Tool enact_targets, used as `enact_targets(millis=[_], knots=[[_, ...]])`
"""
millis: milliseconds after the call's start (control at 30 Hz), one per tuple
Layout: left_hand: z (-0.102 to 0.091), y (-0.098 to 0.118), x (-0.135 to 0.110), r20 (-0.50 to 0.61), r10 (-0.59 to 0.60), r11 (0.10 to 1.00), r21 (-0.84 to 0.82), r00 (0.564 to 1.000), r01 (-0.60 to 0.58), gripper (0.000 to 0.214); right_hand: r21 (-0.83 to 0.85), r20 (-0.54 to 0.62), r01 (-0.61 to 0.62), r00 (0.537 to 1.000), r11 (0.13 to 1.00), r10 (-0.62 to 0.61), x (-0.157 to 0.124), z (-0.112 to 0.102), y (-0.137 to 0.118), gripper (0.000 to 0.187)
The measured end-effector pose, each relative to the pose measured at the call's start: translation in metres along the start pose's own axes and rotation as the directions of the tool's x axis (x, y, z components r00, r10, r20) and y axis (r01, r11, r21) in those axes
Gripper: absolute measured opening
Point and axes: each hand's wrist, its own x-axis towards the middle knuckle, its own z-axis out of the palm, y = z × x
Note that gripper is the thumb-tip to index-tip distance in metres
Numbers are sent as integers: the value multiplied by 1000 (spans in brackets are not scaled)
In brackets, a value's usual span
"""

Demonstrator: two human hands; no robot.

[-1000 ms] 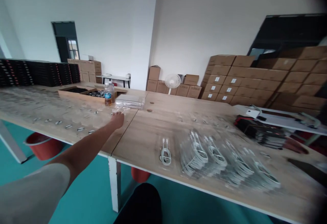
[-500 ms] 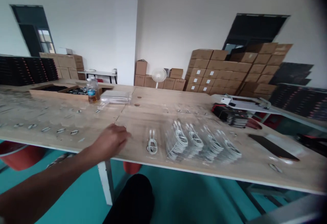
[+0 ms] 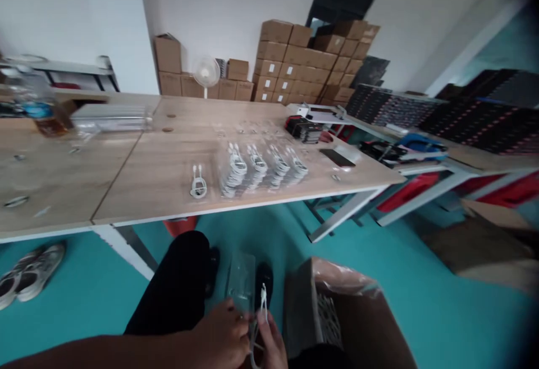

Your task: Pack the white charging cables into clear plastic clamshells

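Low in the view, above the floor, my left hand (image 3: 223,332) is closed on a clear plastic tray (image 3: 242,279) that sticks up past the fingers. Close beside it, my right hand (image 3: 273,342) pinches a coiled white cable (image 3: 263,297), its connector ends pointing up. Part of the coil is hidden between the hands. On the table, one coiled white cable (image 3: 198,186) in clear plastic lies alone. To its right stand several stacks of packed cables (image 3: 236,169).
An open cardboard box (image 3: 301,301) with white cables inside stands at my right knee. The wooden table (image 3: 138,189) runs across ahead. A bottle (image 3: 46,116) and clear plastic packs (image 3: 112,117) are at left, a dark flat panel (image 3: 337,158) at right. Shoes (image 3: 31,276) lie beneath.
My view has turned right and down. My left hand has gone from the tabletop to below the table edge and now holds clear plastic. My right hand has come into view with a cable.
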Motion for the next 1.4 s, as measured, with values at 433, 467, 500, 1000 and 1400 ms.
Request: enact_targets(millis=[433,467,500,1000,1400], knots=[[39,-55,13,595,-670,-416,-797,445,438,92,-375,-174,185,949,908,-265,-1,3,-9,41],[45,-57,12,621,-642,-481,-783,450,394,96,-383,-172,188,947,905,-269,0,3,-8,43],[51,-58,11,613,-645,-497,-790,455,360,97,-388,-184,185,944,903,-273,1,2,-7,45],[66,-36,11,503,-704,-253,-838,502,484,23,-308,-34,48,997,950,-62,-4,11,-4,49],[67,-36,5,534,-708,-417,-844,463,337,72,-231,-160,23,985,973,-62,2,12,2,45]])
